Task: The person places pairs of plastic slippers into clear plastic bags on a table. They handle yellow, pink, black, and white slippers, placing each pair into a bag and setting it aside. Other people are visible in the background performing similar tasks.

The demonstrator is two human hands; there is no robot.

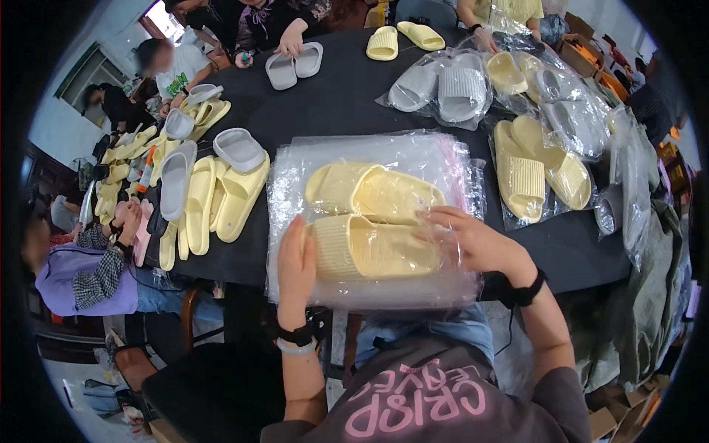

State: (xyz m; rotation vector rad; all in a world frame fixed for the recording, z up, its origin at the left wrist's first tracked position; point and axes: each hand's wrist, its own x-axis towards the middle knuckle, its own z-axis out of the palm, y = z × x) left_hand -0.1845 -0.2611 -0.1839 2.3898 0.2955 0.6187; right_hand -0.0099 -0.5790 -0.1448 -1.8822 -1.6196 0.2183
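In front of me a pair of yellow slippers [384, 247] lies side by side, toe straps toward the left, on a stack of clear plastic bags [292, 177]. Shiny film covers at least their heel ends. My left hand [297, 262] rests against the toe end of the nearer slipper, its fingers stretched out and the thumb apart. Over the heel ends, my right hand [473, 240] has bent fingers closed on the film of a clear plastic bag [432, 196]. Its fingertips are partly lost in the glare.
Loose yellow slippers [240, 196] and grey slippers [177, 181] pile up at the left. Bagged yellow slippers [524, 184] and bagged grey slippers [461, 92] lie on the right. Across the black table [332, 96], a co-worker's hand [292, 38] touches grey slippers [281, 71].
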